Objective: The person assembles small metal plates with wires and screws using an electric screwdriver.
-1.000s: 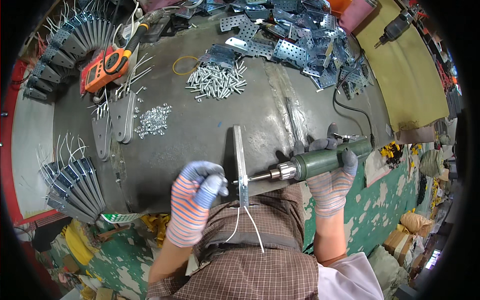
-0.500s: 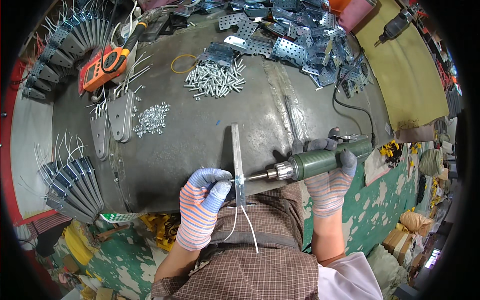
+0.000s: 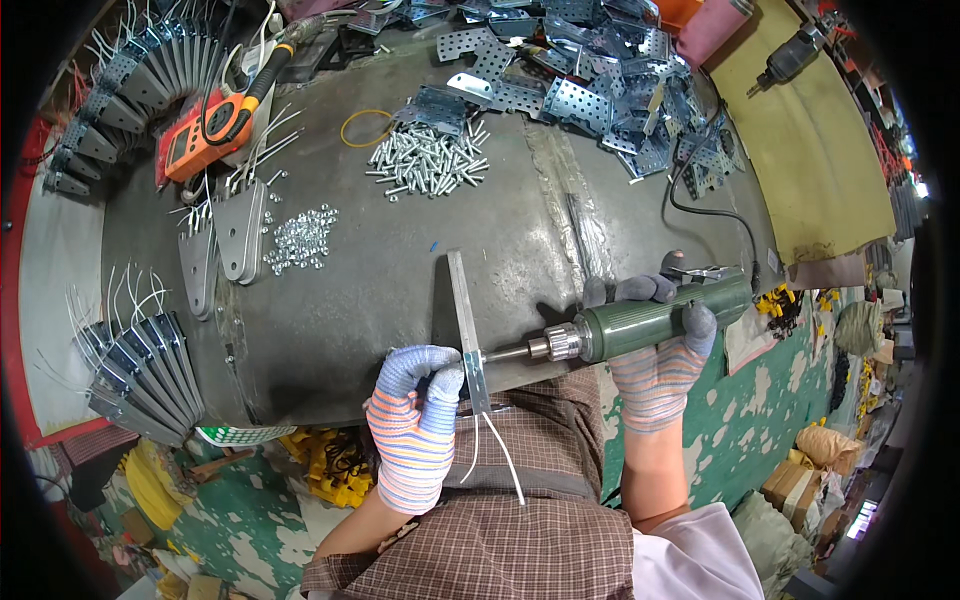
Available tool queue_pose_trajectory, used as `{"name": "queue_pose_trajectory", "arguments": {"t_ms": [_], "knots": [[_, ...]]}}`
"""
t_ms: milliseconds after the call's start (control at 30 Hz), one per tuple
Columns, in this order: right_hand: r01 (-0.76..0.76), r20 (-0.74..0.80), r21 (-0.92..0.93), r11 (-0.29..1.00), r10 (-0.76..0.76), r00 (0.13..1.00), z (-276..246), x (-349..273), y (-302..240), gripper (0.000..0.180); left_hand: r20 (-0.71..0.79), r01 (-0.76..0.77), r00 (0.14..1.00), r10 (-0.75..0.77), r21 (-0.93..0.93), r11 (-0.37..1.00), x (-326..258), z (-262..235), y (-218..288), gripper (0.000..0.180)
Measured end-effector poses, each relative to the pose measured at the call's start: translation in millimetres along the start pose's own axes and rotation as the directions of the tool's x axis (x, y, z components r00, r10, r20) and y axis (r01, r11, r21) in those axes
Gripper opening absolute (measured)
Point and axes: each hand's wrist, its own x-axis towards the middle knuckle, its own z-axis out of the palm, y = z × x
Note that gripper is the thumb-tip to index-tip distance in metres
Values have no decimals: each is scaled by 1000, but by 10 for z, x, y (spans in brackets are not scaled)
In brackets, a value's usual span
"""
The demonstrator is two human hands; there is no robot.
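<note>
The green power driver point(image 3: 635, 328) is clasped by the right hand point(image 3: 660, 375), with the gloved fingers and thumb wrapped about its body; its shaft point(image 3: 512, 352) is pointed leftward, and its tip is brought up to the right side of the slim metal bar point(image 3: 461, 300); the bar is placed at the near edge of the table point(image 3: 380, 290), with its far end over the tabletop and two white wires point(image 3: 512, 465) hung from its near end; on the bar's left side, opposite the tip, the thumb and forefinger of the left hand point(image 3: 412, 430) are drawn close together, though whether a small part is pinched between them cannot be told; for good work, the shaft should be held square to the bar and in line with those fingertips; the push should be met by equal support from the left, so that the bar is not twisted; the fingertips should be held clear of anything that spins, and the wires away from the shaft.
</note>
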Motion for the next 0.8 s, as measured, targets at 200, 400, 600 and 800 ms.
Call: {"name": "queue_pose_trajectory", "arguments": {"t_ms": [200, 400, 600, 800], "knots": [[34, 99, -82, 996, -26, 995, 23, 48, -14, 50, 13, 33, 999, -33, 30, 999, -21, 2, -31, 14], [65, 95, -256, 964, -42, 995, 302, 129, -323, 44, 549, -632, 770, 325, 587, 507, 419, -57, 85, 55], [243, 248, -962, -128, -26, 968, 492, 239, -545, 51, 763, -826, 527, 375, 356, 437, 761, -229, -43, 29], [292, 449, -278, -915, 145, 882, 302, 612, -520, 67, 405, -622, 751, 522, 700, 351, 348, -401, -93, 31]]}}
